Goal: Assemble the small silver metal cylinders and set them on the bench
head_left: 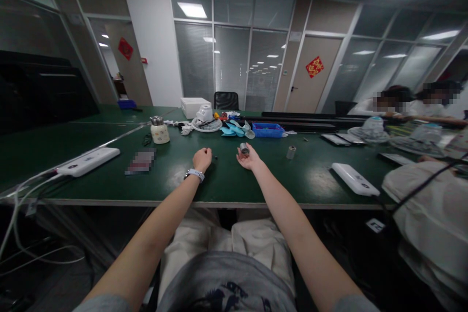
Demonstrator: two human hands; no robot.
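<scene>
My right hand [249, 158] is turned palm up over the green table [226, 185], its fingers curled round a small silvery metal cylinder [244, 147]. The cylinder's round end faces me. My left hand [202, 160], with a band at the wrist, is closed at the table top. Its fingertips are hidden, so I cannot tell what is in them. Just to its right lies a tiny dark piece [216, 157]. A second metal cylinder [291, 152] stands upright on the table, to the right of my right hand.
Farther back are blue fan blades [234, 129], a white fan grille [206, 125], a blue bin [268, 130] and a white box [195, 107]. A cream jar [160, 133] and white power strip [89, 162] stand left; another strip [354, 179] lies right. People sit far right.
</scene>
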